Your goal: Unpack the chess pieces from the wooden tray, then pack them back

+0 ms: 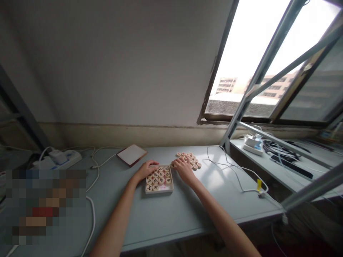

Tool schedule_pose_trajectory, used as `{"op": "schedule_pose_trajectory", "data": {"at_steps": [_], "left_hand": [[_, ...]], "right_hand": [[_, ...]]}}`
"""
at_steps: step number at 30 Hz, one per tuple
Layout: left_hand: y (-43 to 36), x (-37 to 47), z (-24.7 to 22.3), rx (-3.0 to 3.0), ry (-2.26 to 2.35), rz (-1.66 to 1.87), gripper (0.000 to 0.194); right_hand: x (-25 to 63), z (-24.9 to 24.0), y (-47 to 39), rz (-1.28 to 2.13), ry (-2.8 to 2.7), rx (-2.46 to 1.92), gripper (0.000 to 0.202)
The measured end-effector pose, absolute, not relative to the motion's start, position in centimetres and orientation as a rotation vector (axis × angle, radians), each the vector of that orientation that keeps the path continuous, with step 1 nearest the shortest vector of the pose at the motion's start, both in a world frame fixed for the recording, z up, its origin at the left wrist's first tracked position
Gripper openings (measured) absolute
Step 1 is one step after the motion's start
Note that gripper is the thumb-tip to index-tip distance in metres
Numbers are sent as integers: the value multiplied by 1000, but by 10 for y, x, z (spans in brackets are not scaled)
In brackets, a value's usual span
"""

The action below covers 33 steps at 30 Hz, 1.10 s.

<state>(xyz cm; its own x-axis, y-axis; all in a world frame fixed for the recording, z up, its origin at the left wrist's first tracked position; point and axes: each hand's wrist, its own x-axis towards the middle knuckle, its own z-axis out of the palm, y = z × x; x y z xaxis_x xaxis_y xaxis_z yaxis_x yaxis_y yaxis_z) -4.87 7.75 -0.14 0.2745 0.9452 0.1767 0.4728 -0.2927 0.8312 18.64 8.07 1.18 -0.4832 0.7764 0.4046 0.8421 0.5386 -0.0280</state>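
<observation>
In the middle of the desk lies a shallow white box [159, 192] holding rows of round wooden Chinese chess pieces [161, 174] marked with dark characters. At its lower right, part of the box floor shows, with pinkish marks. My left hand [146, 170] rests at the box's upper left corner, fingers stretched over the rim and the nearest pieces. My right hand [183, 167] is just right of the box, fingers bent down at a loose pile of more chess pieces [195, 165]. What its fingertips hold, if anything, is hidden.
A box lid [132, 155] lies behind on the left. White cables [94, 210] cross the desk [150, 225] on the left, and another cable [241, 175] loops on the right. A power strip [68, 159] sits at far left. A metal frame post [241, 103] rises on the right.
</observation>
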Motion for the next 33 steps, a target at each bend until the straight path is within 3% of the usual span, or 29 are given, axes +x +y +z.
{"op": "schedule_pose_trajectory", "data": {"at_steps": [7,13,20,27,33], "left_hand": [[81,-49,-4,1891,1280,926,32],[79,-48,-4,1962,1286,925,30],[79,-49,-4,2033,1283,929,28],[80,-51,-5,2073,1283,925,29],[78,-50,-1,2034,1281,927,26]], "right_hand": [[181,22,36,32,-2364,-1212,24],[170,28,6,-29,-2416,-1169,32],[170,22,-3,-10,-2396,-1169,14],[170,19,-5,-254,-2225,-1320,21],[203,7,45,-535,-2094,-1512,38]]}}
